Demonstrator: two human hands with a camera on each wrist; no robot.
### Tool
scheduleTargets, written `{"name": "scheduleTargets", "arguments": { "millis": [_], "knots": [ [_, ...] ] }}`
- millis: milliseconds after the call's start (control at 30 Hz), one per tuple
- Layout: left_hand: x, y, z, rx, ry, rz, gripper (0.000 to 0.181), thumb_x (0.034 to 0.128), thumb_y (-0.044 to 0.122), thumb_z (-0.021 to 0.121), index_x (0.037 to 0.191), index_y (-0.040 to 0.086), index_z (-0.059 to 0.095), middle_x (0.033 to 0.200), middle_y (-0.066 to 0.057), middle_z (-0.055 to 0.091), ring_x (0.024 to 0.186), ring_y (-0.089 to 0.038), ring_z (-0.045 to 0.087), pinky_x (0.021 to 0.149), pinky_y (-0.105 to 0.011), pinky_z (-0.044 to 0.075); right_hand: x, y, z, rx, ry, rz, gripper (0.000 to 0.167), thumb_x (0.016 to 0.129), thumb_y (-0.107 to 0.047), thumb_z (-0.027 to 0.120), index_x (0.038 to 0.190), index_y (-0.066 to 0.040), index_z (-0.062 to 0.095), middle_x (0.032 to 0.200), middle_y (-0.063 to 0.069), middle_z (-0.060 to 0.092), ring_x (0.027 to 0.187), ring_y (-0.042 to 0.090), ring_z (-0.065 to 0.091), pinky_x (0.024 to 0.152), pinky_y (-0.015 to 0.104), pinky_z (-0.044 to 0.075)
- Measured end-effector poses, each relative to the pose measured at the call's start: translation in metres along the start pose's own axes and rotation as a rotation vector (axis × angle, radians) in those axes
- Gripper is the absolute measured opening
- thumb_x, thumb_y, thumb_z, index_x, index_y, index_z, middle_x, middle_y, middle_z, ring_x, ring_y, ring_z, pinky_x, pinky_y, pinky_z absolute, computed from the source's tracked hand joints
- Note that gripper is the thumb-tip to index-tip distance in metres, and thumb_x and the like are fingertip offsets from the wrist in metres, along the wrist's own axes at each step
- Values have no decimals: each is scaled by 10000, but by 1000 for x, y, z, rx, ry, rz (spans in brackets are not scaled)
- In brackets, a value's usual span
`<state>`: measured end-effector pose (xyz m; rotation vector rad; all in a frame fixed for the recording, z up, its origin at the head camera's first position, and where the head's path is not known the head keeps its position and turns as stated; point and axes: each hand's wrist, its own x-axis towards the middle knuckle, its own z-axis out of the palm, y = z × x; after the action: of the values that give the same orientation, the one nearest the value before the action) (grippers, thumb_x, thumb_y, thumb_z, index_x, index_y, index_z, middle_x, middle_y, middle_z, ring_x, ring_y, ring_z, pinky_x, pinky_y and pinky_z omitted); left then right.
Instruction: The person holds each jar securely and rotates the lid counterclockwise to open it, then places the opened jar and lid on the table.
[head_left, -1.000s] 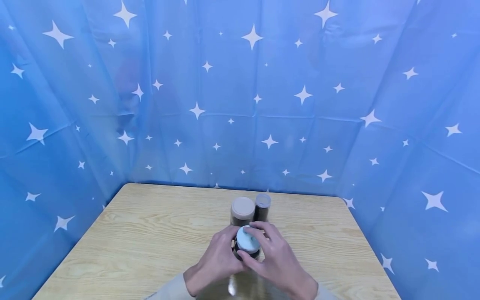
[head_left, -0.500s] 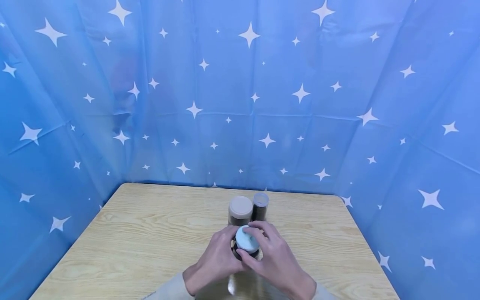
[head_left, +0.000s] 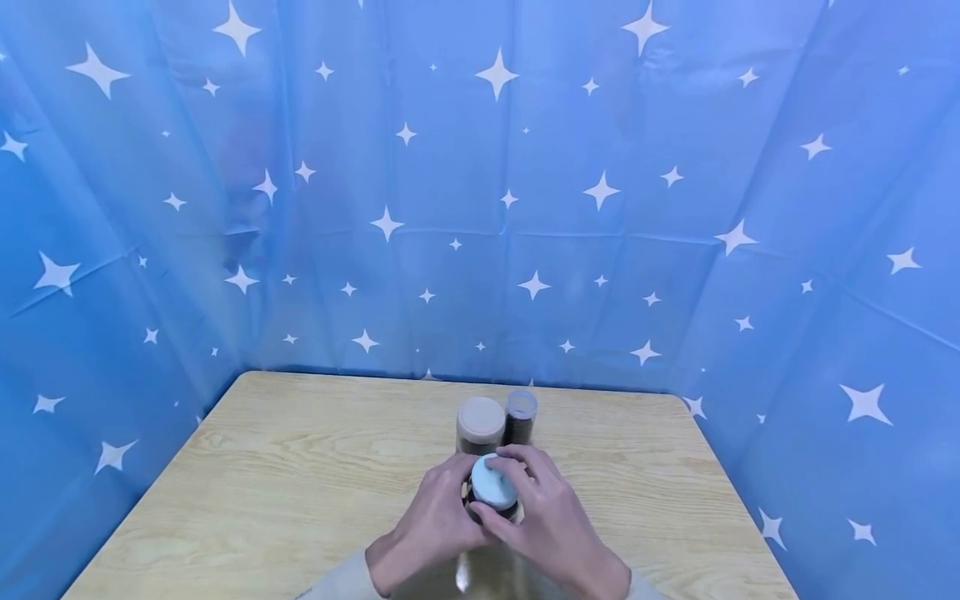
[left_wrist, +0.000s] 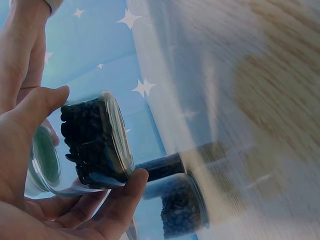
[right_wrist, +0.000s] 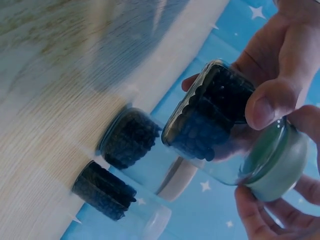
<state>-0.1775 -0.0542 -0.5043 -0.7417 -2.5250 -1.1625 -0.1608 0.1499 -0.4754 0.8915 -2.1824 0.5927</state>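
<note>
Mint-lidded glass jar (head_left: 492, 492) is held over the wooden table (head_left: 300, 467) in the head view. Its body is gripped by the left hand (head_left: 435, 508) from eight o'clock; its lid (head_left: 489, 484) is pinched between thumb and curled fingers of the right hand (head_left: 553, 518) from four o'clock. A beige-lidded jar (head_left: 481, 421) is seen near twelve o'clock, a slim translucent-lidded jar (head_left: 521, 418) at one.

In the left wrist view, the glass is clasped by the left hand's thumb and fingers, and dark bean-like pieces (left_wrist: 89, 142) are contained inside; both other jars are seen towards four o'clock.

In the right wrist view, the lid is seated on the jar's mouth, and both similarly filled jars are seen around eight o'clock.
</note>
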Motion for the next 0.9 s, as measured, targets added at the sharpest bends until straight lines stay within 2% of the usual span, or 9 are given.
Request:
{"name": "scheduleTargets", "arguments": {
  "millis": [367, 733, 900],
  "knots": [
    [-4, 0, 3, -17, 16, 28, 677, 774, 277, 1043, 1383, 148, 775, 1217, 38, 820, 1091, -65, 745, 904, -257, 665, -4, 0, 0, 53, -24, 31, 546, 873, -287, 1043, 1323, -146, 768, 1354, 80, 749, 1169, 232, 774, 885, 323, 706],
    [-4, -1, 4, -28, 14, 38, 655, 763, 238, 1021, 1364, 142, 779, 1197, 34, 821, 1074, -59, 741, 874, -245, 649, -6, 3, -1, 78, -30, 19, 506, 916, -293, 1017, 1335, -156, 768, 1373, 83, 745, 1173, 241, 785, 900, 290, 704],
    [-3, -3, 2, -46, 9, 29, 663, 750, 218, 1023, 1365, 156, 782, 1212, 36, 821, 1093, -62, 741, 889, -250, 650, -4, 6, -2, 124, -66, 21, 482, 943, -295, 999, 1346, -169, 768, 1390, 80, 736, 1205, 223, 773, 939, 277, 697]
  ]
}}
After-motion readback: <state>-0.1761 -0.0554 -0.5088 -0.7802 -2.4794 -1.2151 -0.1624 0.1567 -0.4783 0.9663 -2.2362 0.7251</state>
